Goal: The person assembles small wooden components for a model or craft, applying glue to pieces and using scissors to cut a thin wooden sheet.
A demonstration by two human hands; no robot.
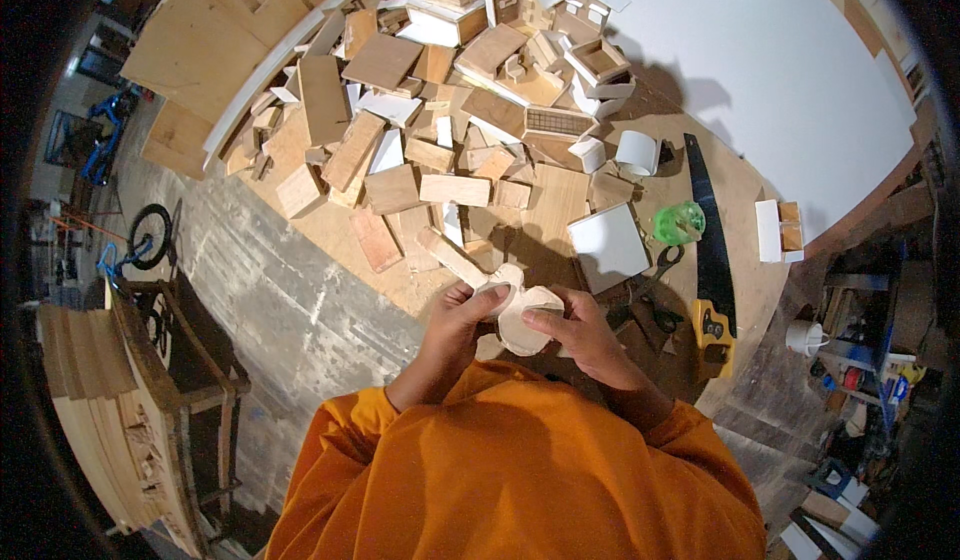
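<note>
Close to my chest, both hands grip a pale wooden cutout (522, 336) with rounded lobes. My left hand (452, 322) pinches its upper left part, thumb on top. My right hand (592, 338) has its thumb pressed on the lower right lobe, fingers curled beneath. Whether a thin sheet or second piece lies under the thumbs I cannot tell. Just beyond my left hand, a narrow wooden block (450, 256) points toward the cutout. A white-faced square board (608, 247) lies past my right hand, with dark-handled scissors (660, 272) to its right.
A heap of wood blocks (395, 188) and small boxes covers the worktable. At right lie a handsaw (712, 250) with yellow handle, a green container (679, 223), a white roll (637, 153) and a small white box (779, 231). A wooden rack (180, 400) stands at left.
</note>
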